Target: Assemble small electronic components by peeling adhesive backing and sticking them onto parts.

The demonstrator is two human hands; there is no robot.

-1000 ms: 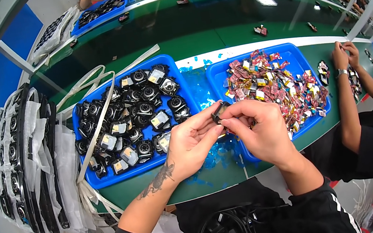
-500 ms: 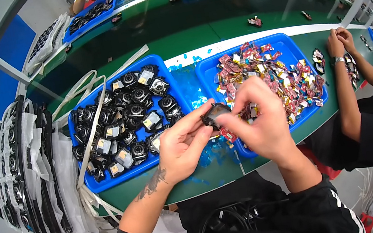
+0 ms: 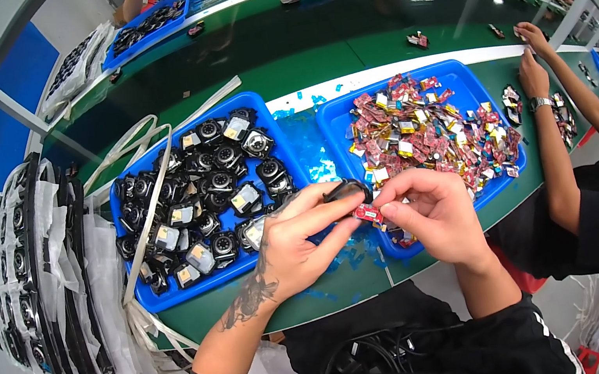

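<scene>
My left hand [image 3: 298,247] is closed around a black watch case [image 3: 346,190], with the back of the hand turned up. Against the case, by my left thumb tip, sits a small red circuit board [image 3: 367,214]. The thumb and forefinger of my right hand [image 3: 439,215] pinch at the board's right end; their tips partly hide the grip. Both hands are above the gap between two blue trays. In the left tray [image 3: 145,296] lie many black watch cases [image 3: 219,180]. The right tray [image 3: 460,65] is heaped with red circuit boards and small silver and yellow parts [image 3: 416,128].
Light plastic straps [image 3: 140,237] cross the left tray. Stacked trays with white wrapping [image 3: 63,266] stand at the left. Beyond a white ledge runs a dark green belt [image 3: 260,43] carrying scattered parts. A co-worker's arms [image 3: 551,137] reach over the table at the right.
My left hand has rolled over, back side up, with the case. My right hand has come down to the red board, which shows more plainly. The co-worker's hands on the right have moved apart.
</scene>
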